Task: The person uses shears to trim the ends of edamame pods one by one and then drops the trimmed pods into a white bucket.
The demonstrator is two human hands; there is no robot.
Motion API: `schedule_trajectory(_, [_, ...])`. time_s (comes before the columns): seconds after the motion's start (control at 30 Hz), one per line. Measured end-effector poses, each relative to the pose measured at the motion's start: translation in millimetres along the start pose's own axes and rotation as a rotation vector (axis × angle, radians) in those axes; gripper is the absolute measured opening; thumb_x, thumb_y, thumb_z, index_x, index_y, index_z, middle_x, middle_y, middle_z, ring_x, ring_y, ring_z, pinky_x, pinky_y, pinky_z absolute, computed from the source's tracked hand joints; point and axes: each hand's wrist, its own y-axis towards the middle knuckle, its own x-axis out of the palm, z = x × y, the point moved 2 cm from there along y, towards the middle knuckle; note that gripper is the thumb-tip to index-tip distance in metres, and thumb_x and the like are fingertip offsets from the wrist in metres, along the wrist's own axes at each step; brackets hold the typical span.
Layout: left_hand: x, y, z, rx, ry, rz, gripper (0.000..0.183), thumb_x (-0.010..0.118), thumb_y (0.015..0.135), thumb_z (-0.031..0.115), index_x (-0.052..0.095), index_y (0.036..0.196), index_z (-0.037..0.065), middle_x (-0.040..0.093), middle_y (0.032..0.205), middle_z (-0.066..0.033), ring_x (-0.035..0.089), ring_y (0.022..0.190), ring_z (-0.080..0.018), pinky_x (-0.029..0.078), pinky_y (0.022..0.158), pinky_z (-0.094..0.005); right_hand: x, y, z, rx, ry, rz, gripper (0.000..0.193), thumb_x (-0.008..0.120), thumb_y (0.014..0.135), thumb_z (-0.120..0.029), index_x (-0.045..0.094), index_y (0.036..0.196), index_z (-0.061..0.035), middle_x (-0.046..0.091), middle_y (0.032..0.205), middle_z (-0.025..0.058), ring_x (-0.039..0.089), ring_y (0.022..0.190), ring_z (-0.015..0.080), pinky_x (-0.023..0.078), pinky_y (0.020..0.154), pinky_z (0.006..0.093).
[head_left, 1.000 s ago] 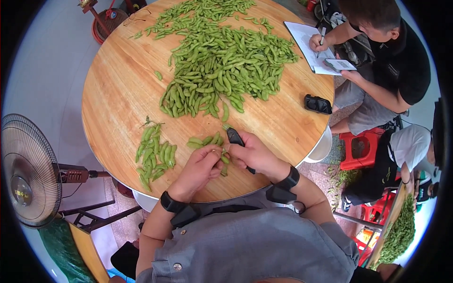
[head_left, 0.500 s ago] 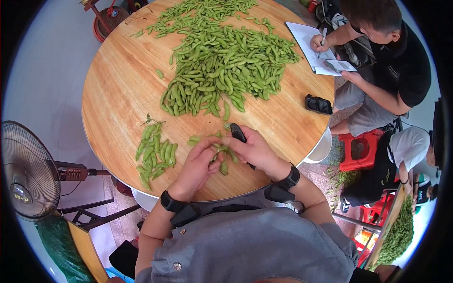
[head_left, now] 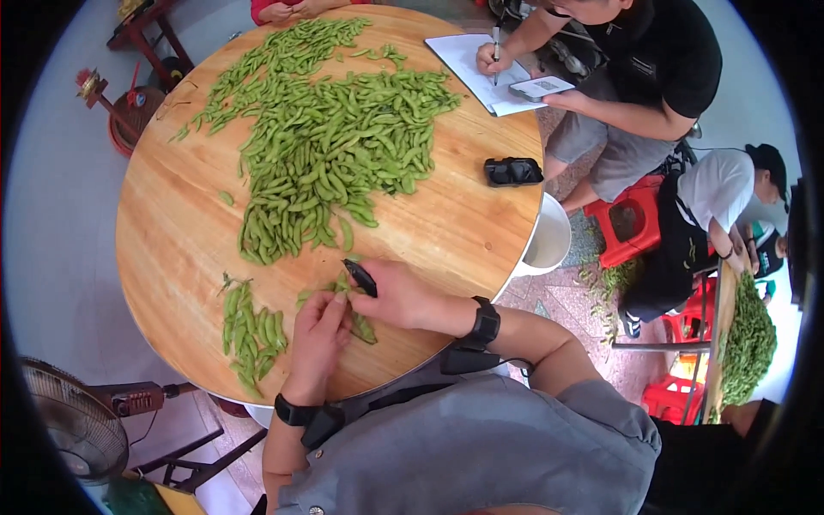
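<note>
On the round wooden table, my left hand [head_left: 316,335] has its fingers closed in a pinch on a green soybean pod, mostly hidden by the fingers. My right hand [head_left: 399,294] meets it at the fingertips and grips a black-handled tool [head_left: 360,277]; its working end cannot be made out. Loose pods [head_left: 364,329] lie under and beside the two hands. Left of my left hand is a small group of soybean pods [head_left: 251,336]. Beyond the hands spreads a large heap of soybean pods [head_left: 335,146].
A black case [head_left: 512,172] rests near the round table's [head_left: 172,215] right edge. At the far right a person [head_left: 652,69] writes on paper [head_left: 468,64] while holding a phone. A fan [head_left: 69,421], a white bucket [head_left: 549,236] and red stools [head_left: 627,223] stand around the table.
The view has swung, so the table and heap appear further left and a person in red sleeves shows at the far edge. My hands stay together over the pods.
</note>
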Motion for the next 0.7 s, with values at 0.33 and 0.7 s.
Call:
schedule_trajectory(0.33, [7.1, -7.8, 1.2, 0.026, -0.184, -0.046, 0.022, 0.038, 0.096, 0.026, 0.047, 0.092, 0.006, 0.042, 0.063, -0.0002, 0.032, 0.047, -0.0067, 0.025, 0.042, -0.0205, 9.3, -4.9, -9.3, -0.153, 0.043, 0.017, 0.024, 0.059, 0.079, -0.019, 0.054, 0.095, -0.0012, 0.054, 0.068, 0.0097, 0.054, 0.061, 0.0220, 0.043, 0.054, 0.0330])
schedule_trajectory(0.7, [-2.9, -5.1, -2.5, 0.014, -0.309, -0.052, 0.020, 0.046, 0.093, 0.025, 0.049, 0.091, 0.005, 0.043, 0.062, 0.0003, 0.031, 0.046, -0.0059, 0.023, 0.041, -0.0190, -9.4, -3.9, -12.5, 0.491, 0.941, -0.122, 0.011, 0.057, 0.084, -0.012, 0.047, 0.081, -0.0071, 0.044, 0.062, -0.0028, 0.039, 0.048, 0.0041, 0.032, 0.039, 0.0186])
